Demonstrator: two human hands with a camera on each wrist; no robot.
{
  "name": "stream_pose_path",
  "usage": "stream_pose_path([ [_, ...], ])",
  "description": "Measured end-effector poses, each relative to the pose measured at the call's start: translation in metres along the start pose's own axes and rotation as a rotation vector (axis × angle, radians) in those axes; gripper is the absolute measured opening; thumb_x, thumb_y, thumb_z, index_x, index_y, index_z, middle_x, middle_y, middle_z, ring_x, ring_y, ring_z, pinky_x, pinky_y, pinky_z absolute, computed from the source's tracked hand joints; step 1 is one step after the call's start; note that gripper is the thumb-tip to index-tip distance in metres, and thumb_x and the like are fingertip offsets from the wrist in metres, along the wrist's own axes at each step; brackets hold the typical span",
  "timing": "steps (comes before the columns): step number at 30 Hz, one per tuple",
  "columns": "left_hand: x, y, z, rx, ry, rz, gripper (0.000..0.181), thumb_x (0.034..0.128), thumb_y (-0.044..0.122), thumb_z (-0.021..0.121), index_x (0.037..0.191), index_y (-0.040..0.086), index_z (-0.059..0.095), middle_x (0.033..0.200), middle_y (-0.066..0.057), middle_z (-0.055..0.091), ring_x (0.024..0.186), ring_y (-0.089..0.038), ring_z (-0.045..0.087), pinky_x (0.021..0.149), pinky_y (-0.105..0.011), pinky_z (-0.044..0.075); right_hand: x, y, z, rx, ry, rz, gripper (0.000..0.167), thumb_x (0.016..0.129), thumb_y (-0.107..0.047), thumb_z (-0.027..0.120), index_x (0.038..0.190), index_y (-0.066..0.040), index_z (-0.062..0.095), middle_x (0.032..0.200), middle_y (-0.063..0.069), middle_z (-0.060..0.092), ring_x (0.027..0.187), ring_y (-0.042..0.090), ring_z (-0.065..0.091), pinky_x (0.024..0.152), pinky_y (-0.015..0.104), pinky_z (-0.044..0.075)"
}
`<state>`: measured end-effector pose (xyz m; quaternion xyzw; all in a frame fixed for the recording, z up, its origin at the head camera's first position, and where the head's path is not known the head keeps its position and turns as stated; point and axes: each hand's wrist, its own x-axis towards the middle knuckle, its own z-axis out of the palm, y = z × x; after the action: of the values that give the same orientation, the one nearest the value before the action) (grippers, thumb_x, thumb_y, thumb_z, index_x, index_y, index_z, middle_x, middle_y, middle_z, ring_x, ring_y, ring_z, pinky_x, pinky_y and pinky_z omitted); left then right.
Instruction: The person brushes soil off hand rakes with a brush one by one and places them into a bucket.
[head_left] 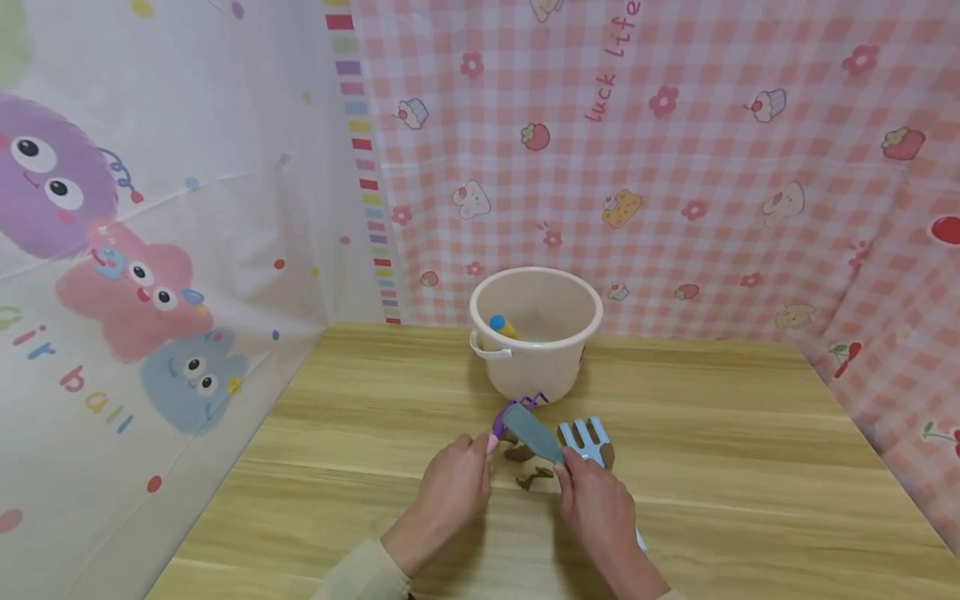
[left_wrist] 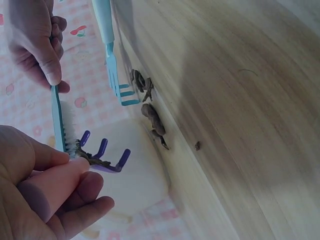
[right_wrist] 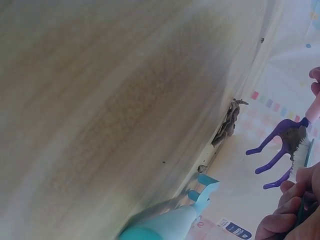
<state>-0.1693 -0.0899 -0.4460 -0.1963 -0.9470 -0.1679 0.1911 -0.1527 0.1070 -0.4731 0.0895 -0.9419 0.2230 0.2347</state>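
My left hand (head_left: 452, 483) grips the pink handle (left_wrist: 56, 186) of a small purple rake (right_wrist: 285, 142), whose tines carry brown clay-like matter. In my right hand (head_left: 597, 504) is a teal brush (head_left: 534, 433), its white bristles (right_wrist: 301, 153) touching the brown matter on the rake's head. Both tools are held above the table, in front of the bucket. Beneath them, several brown lumps (left_wrist: 153, 118) lie on the wood. A light blue fork (head_left: 585, 440) lies by my right hand, which hides part of its handle in the head view.
A cream bucket (head_left: 536, 371) with a side handle stands at the back of the wooden table (head_left: 697, 417), holding a blue and yellow item (head_left: 502, 326). Behind it hangs a pink checked cloth (head_left: 660, 158); a white printed sheet (head_left: 247, 225) is at the left. One small crumb (left_wrist: 197, 145) lies apart.
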Motion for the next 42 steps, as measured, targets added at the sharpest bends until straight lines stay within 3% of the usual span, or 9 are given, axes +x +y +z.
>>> stream_pose_path([
  [16,-0.0005,-0.0026,0.003,-0.017,0.025,0.015,0.01,0.0887,0.004,0.067,0.094,-0.003,0.067,0.069,-0.009,0.055,0.057,-0.021,0.055,0.052,-0.033,0.05,0.0013,0.0024,0.002,0.057,-0.009,0.02,0.023,0.092,-0.017,0.068,0.112,-0.004,0.07,0.086,0.013,0.071,0.071,0.035,0.067,0.056,0.05,0.051],
  [20,-0.0007,-0.0034,0.0025,-0.026,0.003,0.002,0.009,0.0922,0.006,0.064,0.088,-0.002,0.066,0.067,-0.008,0.054,0.056,-0.02,0.054,0.052,-0.033,0.049,0.0012,0.0026,0.0005,0.062,0.02,-0.057,0.018,0.09,-0.014,0.071,0.106,-0.007,0.069,0.078,0.007,0.068,0.066,0.029,0.065,0.052,0.045,0.05],
  [24,-0.0005,-0.0039,0.0005,-0.027,-0.017,-0.024,0.014,0.0955,0.008,0.061,0.085,0.0,0.065,0.066,-0.007,0.054,0.056,-0.021,0.054,0.053,-0.034,0.051,-0.0016,0.0022,0.0021,-0.009,0.108,-0.193,0.019,0.086,-0.016,0.075,0.103,-0.012,0.067,0.069,0.001,0.059,0.058,0.022,0.058,0.042,0.035,0.043],
  [27,-0.0005,-0.0037,-0.0014,-0.051,-0.032,-0.047,0.012,0.095,0.007,0.061,0.09,-0.001,0.067,0.067,-0.007,0.054,0.057,-0.021,0.055,0.054,-0.035,0.051,-0.0031,0.0034,0.0051,-0.085,0.166,-0.236,0.021,0.084,-0.018,0.076,0.102,-0.013,0.066,0.065,0.0,0.054,0.054,0.021,0.054,0.037,0.032,0.039],
  [33,-0.0006,-0.0028,-0.0013,-0.089,-0.026,-0.051,0.014,0.0962,0.009,0.06,0.092,-0.002,0.068,0.067,-0.006,0.054,0.056,-0.019,0.054,0.053,-0.033,0.049,-0.0038,0.0076,0.0087,-0.123,0.173,-0.177,0.026,0.083,-0.018,0.078,0.105,-0.011,0.066,0.063,0.002,0.048,0.051,0.022,0.049,0.035,0.033,0.038],
  [42,0.0006,-0.0018,-0.0011,-0.11,-0.019,-0.048,0.014,0.0974,0.009,0.059,0.092,-0.001,0.068,0.067,-0.005,0.052,0.055,-0.018,0.052,0.051,-0.032,0.048,-0.0032,0.002,0.0063,-0.035,0.048,-0.026,0.025,0.09,-0.019,0.072,0.112,-0.009,0.07,0.07,0.006,0.059,0.06,0.03,0.06,0.044,0.043,0.046],
])
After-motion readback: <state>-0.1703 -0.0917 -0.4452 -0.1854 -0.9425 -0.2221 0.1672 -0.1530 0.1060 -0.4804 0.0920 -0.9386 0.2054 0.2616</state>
